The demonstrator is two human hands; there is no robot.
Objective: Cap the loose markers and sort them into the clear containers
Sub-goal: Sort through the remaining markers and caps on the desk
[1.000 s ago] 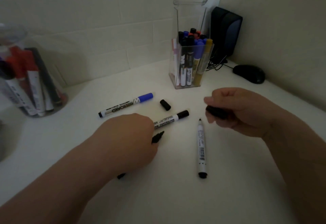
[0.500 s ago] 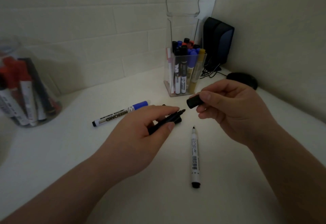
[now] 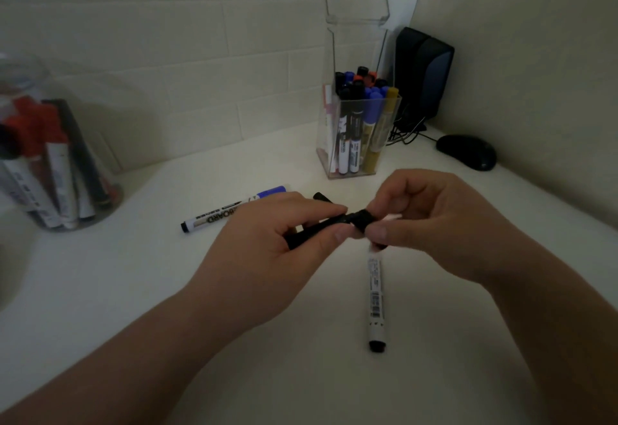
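Note:
My left hand [image 3: 267, 250] grips a black marker [image 3: 312, 232] above the white desk. My right hand [image 3: 431, 224] pinches a black cap [image 3: 363, 219] that sits on the marker's tip. A white marker with a black end [image 3: 376, 297] lies on the desk below my right hand, its tip hidden by my fingers. A white marker with a blue cap [image 3: 230, 210] lies behind my left hand. A small black cap [image 3: 321, 197] peeks out behind my left fingers. A square clear container [image 3: 361, 133] and a round clear jar [image 3: 57, 170] each hold several markers.
A black computer mouse [image 3: 466, 152] and a black speaker [image 3: 423, 73] with cables stand in the back right corner. A tall clear holder [image 3: 357, 6] rises behind the square container. Tiled walls close the desk at the back and right.
My left hand lifted the black marker off the desk. My right hand brought the black cap from a short gap onto the marker's tip.

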